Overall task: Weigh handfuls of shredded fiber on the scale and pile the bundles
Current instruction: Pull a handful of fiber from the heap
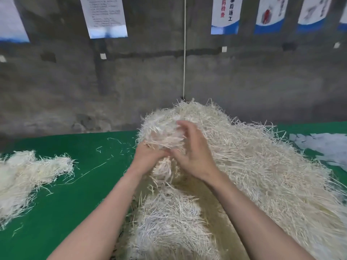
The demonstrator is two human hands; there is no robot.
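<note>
The person has two arms. The left arm (97,212) and the right arm (253,212) are both bare, all the way from the wrist down to the bottom edge. The left hand (148,156) is bare, and so is the right hand (193,152). The arms are long and smooth. The right hand's fingers (185,131) look blurry, so the nails are hard to see.

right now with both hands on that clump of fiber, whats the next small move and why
Probably lift the clump free of the big heap: the left hand and right hand both hold it, yet strands trail down toward the heap. Where it should go next, this view does not show.
</note>
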